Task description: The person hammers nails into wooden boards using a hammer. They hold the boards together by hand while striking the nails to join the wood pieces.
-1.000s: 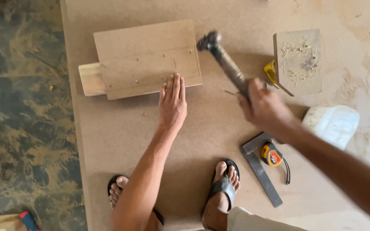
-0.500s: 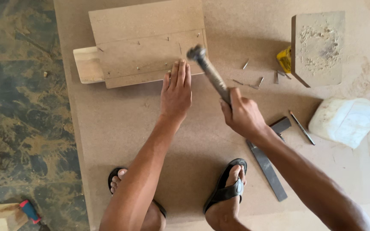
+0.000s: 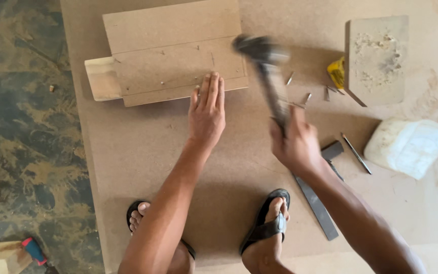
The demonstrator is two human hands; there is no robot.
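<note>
Matt fibreboard panels [image 3: 173,50]; pale wood block [image 3: 102,78]; dark metal hammer [image 3: 267,71].

Tan boards [image 3: 173,50] — yellow tape measure [image 3: 337,72], white bag [image 3: 405,147], black sandals [image 3: 267,226]

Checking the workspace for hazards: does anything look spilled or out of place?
Yes. Loose nails lie scattered on the board right of the hammer, close to the right hand, and sawdust is strewn over the small block.

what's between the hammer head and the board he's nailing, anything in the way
Nothing visible. The hammer, swung by the right hand, is blurred over the right end of the nailed board. The left hand lies flat at the board's near edge, left of the hammer head, not under it.
</note>
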